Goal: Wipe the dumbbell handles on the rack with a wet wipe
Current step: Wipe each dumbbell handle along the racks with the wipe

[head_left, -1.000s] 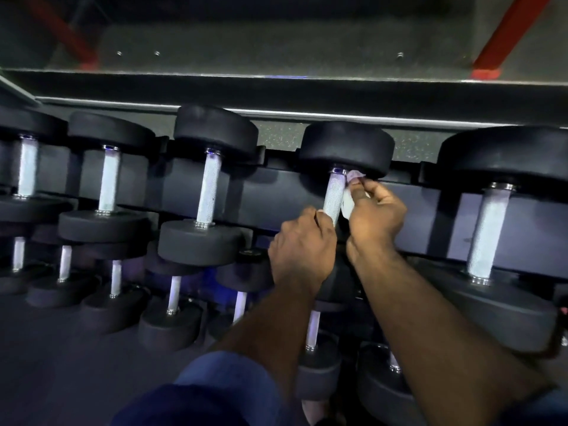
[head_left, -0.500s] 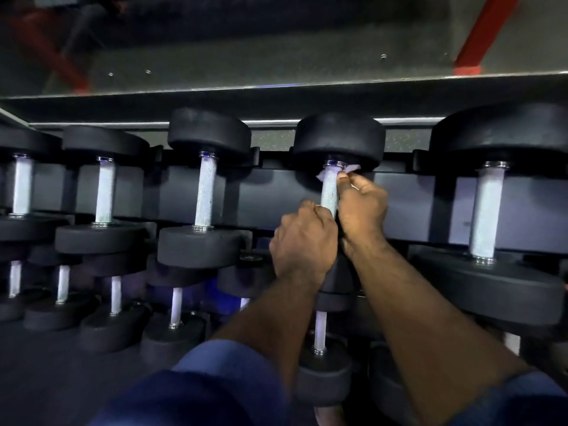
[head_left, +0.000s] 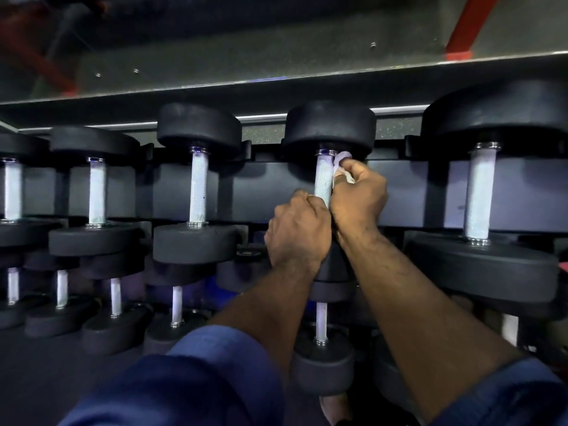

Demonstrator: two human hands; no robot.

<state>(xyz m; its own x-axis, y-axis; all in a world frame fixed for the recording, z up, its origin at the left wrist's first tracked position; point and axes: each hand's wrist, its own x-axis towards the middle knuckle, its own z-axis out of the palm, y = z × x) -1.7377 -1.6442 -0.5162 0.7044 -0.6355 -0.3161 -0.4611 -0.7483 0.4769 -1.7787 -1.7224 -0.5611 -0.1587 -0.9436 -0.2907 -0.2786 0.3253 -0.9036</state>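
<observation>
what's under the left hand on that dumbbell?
The left hand is closed around the lower end of the knurled handle; that stretch and the near weight's top are covered. The right hand presses the wipe higher up.

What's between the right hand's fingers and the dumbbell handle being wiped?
In the head view, the wet wipe, bunched under the right hand, sits against the handle near its top collar.

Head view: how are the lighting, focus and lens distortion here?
Head view: dim, with a bluish cast on the chrome handle; hands and wipe reasonably sharp; blue sleeves soft; wide-angle lens bows the ledge above the rack.
</observation>
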